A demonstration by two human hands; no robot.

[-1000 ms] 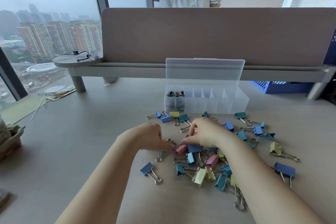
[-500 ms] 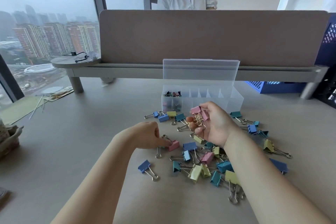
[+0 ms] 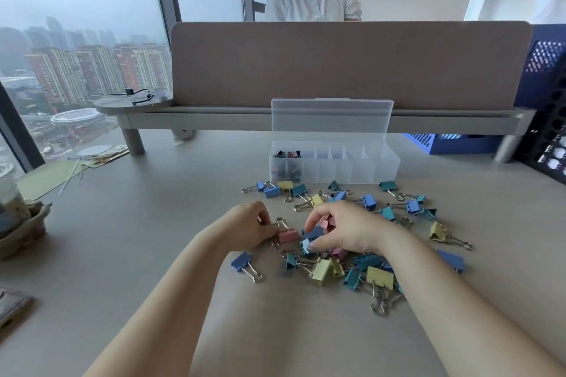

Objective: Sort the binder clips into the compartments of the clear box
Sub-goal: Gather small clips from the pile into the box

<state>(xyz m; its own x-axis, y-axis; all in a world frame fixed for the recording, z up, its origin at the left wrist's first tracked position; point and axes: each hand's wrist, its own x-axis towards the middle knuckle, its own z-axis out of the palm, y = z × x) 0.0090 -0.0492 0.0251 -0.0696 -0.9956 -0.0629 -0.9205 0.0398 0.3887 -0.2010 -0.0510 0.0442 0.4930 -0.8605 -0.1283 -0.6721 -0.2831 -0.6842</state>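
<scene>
Left hand (image 3: 248, 227) pinches a pink clip (image 3: 288, 236); right hand (image 3: 347, 231) clutches gathered pinks (image 3: 327, 222). Lift by the handles and fill one clear box (image 3: 367, 169) compartment.

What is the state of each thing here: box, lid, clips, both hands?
Lid: open, upright.
Box: leftmost part holds clips; rest looks empty.
Loose clips: scattered on table.
Left hand: pinches pink clip.
Right hand: curled round pink clips.

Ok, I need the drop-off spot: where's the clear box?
The clear box stands open right of centre in the head view, beyond the scattered binder clips, before the grey shelf.
</scene>
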